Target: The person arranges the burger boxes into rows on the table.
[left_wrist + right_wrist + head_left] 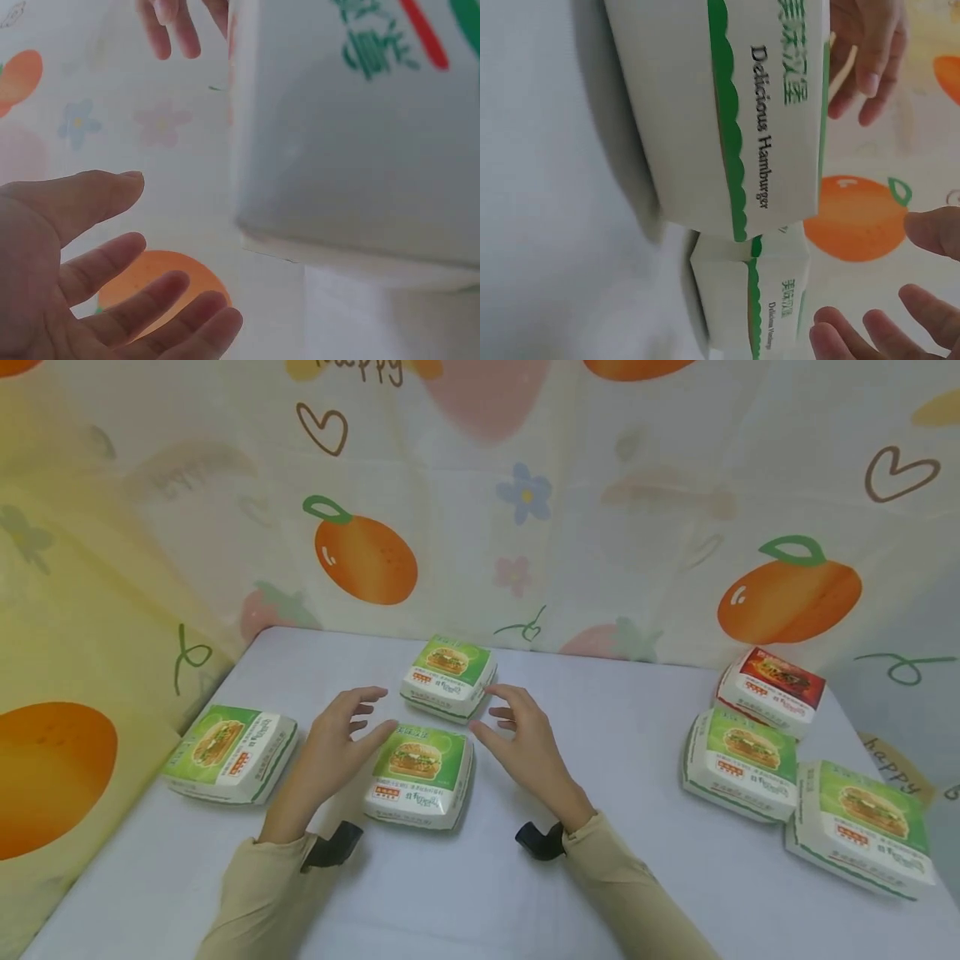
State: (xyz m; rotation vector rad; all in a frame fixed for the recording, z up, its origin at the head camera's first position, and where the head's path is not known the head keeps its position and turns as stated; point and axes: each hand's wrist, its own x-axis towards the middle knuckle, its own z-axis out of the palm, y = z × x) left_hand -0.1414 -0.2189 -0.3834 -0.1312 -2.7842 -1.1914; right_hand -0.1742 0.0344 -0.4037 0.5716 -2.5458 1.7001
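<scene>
A green-and-white hamburger box (417, 772) sits on the table between my two hands. Behind it stands a second green hamburger box (447, 672), close to its back edge. My left hand (335, 747) hovers at the near box's left side, fingers relaxed and apart, holding nothing. On the other side, my right hand (522, 735) has its fingers spread loosely near the far box's right side. In the right wrist view, the near box (735, 112) shows its "Delicious Hamburger" side, with the other box (754, 296) beyond it. The left wrist view has the near box's white wall (337, 172) beside the left hand (97, 277).
Another green hamburger box (228, 753) lies left of my left forearm. At the right stand a red-topped box (772, 689) and two green ones, a middle box (741, 764) and a front box (862, 827), close together. A patterned cloth (600, 527) hangs behind the white table (600, 710).
</scene>
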